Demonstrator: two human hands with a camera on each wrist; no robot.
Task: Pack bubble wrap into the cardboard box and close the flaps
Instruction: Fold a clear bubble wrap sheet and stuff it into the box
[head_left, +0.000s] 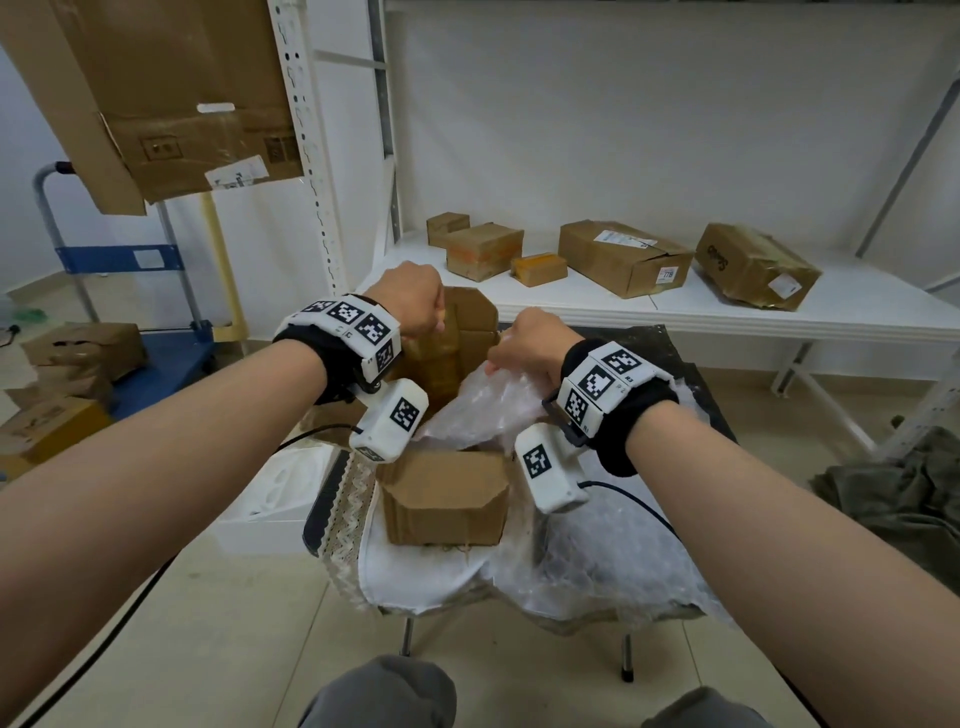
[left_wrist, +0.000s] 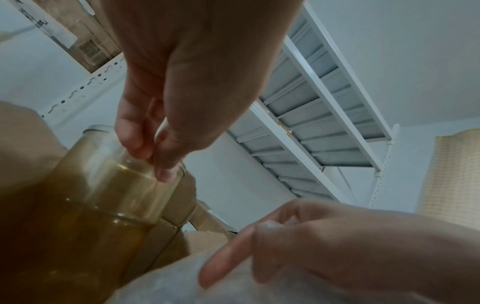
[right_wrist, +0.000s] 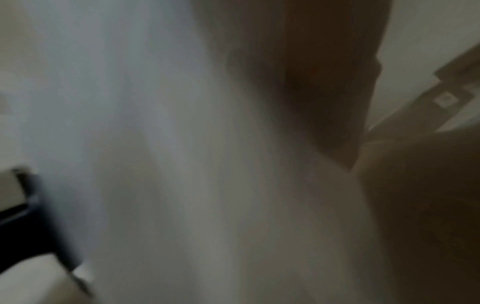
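Note:
An open cardboard box (head_left: 447, 493) stands on a small cloth-covered table, its flaps standing up and its near flap facing me. My left hand (head_left: 415, 301) is over the box's far side and pinches the rim of a clear glass jar (left_wrist: 116, 185) between fingertips (left_wrist: 135, 144) and thumb. The jar stands inside the box against the far flap (head_left: 470, 312). My right hand (head_left: 524, 348) grips a bunch of bubble wrap (head_left: 483, 400) that fills the box's right side; this right hand (left_wrist: 324, 246) also shows low in the left wrist view. The right wrist view is a blur of pale bubble wrap (right_wrist: 182, 164).
More bubble wrap (head_left: 613, 561) lies spread over the table's right half. A white shelf (head_left: 779, 312) behind holds several cardboard boxes. A blue cart (head_left: 130, 260) and more boxes stand at the left, a white box (head_left: 270, 499) beside the table, dark cloth (head_left: 893, 499) on the floor at right.

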